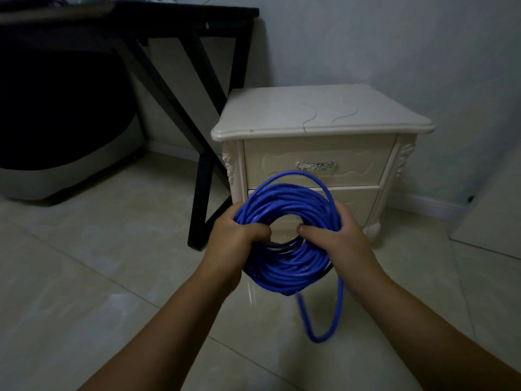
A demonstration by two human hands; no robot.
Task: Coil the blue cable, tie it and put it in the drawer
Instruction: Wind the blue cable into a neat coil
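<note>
Two hands grip one blue cable point(284, 266), coiled and held above the floor before the closed drawer point(317, 165): left hand point(234, 238) curled round its left side, right hand point(335, 235) round its right. A loose loop dangles below.

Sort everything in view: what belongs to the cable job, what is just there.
Job: blue cable, gripped by left hand and right hand; nightstand with closed drawers.
Just there: black desk; pale board against the wall.
</note>
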